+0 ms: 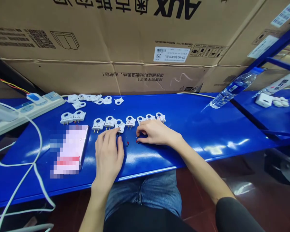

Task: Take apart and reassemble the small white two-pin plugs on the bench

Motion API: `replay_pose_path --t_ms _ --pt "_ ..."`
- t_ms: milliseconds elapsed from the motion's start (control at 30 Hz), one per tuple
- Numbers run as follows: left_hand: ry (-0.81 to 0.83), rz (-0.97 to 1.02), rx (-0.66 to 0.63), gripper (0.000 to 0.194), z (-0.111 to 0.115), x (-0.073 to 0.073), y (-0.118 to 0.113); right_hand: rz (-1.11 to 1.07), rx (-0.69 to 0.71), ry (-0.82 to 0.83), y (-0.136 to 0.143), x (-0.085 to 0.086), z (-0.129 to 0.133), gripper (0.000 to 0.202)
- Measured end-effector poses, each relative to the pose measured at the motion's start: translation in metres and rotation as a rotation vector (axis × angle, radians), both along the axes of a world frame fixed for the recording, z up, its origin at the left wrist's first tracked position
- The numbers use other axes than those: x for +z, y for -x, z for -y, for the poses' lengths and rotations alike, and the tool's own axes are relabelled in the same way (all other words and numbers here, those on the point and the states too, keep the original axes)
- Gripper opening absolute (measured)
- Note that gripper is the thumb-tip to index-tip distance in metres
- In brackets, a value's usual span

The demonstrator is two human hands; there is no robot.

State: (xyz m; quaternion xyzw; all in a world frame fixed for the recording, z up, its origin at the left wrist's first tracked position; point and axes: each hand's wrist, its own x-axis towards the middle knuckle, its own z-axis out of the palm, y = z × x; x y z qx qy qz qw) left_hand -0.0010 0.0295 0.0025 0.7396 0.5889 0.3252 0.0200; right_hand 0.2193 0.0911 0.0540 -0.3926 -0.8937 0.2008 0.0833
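Observation:
Several white two-pin plug housings, each with a round hole, stand in a loose row on the blue table. My left hand (108,151) lies with its fingers stretched out and the thumb apart, the index fingertip at the edge of one plug housing (120,125). Thumb and forefinger of my right hand (152,132) are pinched around a small red-tipped wire piece (137,141); its far end is hidden. Between the hands lies another small red-and-black wire piece (127,143). Behind my right hand, more housings (160,117) are partly covered.
Loose white covers (107,100) lie farther back. A pinkish box (71,149), partly blurred, is left of my left hand. A power strip (26,108) and white cables sit at the far left. A water bottle (232,88) leans at the right, before a large carton (125,77).

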Motion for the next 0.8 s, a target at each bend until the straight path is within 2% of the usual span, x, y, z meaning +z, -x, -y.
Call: replay_pose_path --t_ms 133,300,433,600,800 --pt "-0.028 0.024 0.038 0.030 0.0010 -0.0004 0.0014 -0.065 0.023 0.034 0.0004 -0.0006 -0.0001 0.011" --pt "-0.025 0.071 0.135 0.034 0.0012 0.0001 0.0025 -0.106 0.029 0.060 -0.0001 -0.0010 0.0011 0.010" --pt "0.034 0.022 0.188 0.035 0.0015 0.0005 0.0026 -0.117 0.003 0.081 0.0004 -0.0003 0.0022 0.007" --pt "0.063 0.004 0.182 0.030 0.0024 0.0003 0.0030 -0.155 -0.029 0.028 0.0013 -0.0003 0.0014 0.007" --pt "0.002 0.089 0.089 0.030 0.0021 -0.0002 0.0043 -0.169 -0.035 -0.008 0.0024 -0.0004 0.0010 0.007"
